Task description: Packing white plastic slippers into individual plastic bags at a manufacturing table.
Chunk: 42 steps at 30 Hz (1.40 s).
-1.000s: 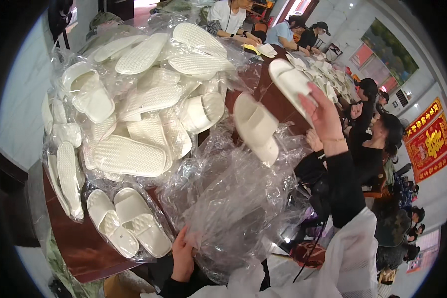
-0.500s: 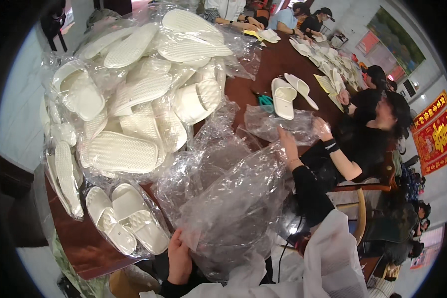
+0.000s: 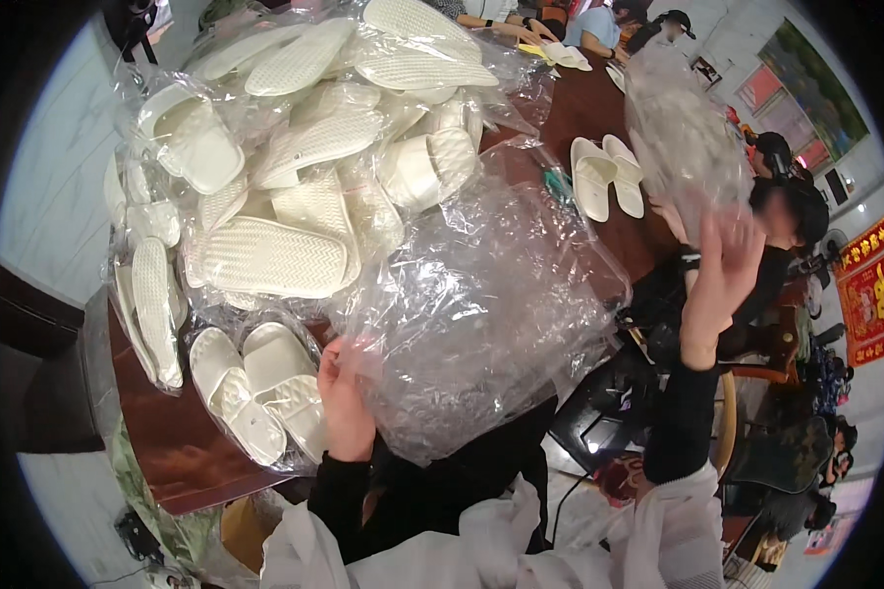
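A large clear plastic bag (image 3: 491,314) spreads across my lap and the near table edge. My left hand (image 3: 349,407) is closed on its left edge, beside a pair of bagged cream slippers (image 3: 255,388). To the right, my right hand (image 3: 725,280) is raised with fingers up and apart, slightly blurred. Another crumpled clear bag (image 3: 688,137) stands in the air just beyond its fingertips; whether they touch it I cannot tell. A co-worker's hand (image 3: 670,218) shows below that bag. Two unwrapped cream slippers (image 3: 609,177) lie on the table beyond.
A high heap of bagged cream slippers (image 3: 275,250) covers the left of the dark red table (image 3: 172,452). A co-worker in black sits close on my right, near a wooden chair (image 3: 725,422). Other people (image 3: 599,27) work at the far end.
My right hand has left the large bag's far edge and moved right and up. The bag has spread flatter. The co-worker's smaller bag now stands upright, farther right. The view has shifted.
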Available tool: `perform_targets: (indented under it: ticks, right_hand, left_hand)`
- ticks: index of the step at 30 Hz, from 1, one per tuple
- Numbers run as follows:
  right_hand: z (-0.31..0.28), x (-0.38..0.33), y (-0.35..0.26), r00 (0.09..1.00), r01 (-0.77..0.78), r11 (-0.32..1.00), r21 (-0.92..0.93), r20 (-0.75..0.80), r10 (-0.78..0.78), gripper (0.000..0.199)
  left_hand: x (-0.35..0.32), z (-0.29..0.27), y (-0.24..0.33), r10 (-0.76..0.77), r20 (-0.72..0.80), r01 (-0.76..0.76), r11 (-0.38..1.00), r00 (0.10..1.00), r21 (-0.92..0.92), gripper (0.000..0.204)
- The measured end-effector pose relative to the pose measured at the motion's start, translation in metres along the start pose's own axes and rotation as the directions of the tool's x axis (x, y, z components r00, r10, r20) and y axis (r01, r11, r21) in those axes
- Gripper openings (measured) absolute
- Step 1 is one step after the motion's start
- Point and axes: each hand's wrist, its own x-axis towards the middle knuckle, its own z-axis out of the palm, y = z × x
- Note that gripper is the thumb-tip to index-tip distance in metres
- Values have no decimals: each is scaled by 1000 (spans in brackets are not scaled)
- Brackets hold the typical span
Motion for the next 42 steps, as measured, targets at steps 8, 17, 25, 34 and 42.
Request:
perform_targets:
  ticks: [8,17,25,34,42]
  right_hand:
    - [30,-152,-8,214,402,911,92,958,-191,46]
    - [41,-181,17,140,333,943,-5,989,-45,52]
    - [29,-172,26,114,371,927,59,987,-109,63]
    - [21,-179,6,114,418,902,105,979,-167,45]
    - [7,-199,7,173,364,923,123,965,-197,33]
  left_hand:
    - [12,1,-8,45,-51,-45,999,998,12,16]
    - [1,-7,12,6,41,-10,995,999,97,44]
    - [-51,21,22,443,543,-668,196,713,718,50]
    - [20,-22,7,468,296,-517,464,833,720,14]
    - [35,-19,30,256,-47,-243,950,965,197,16]
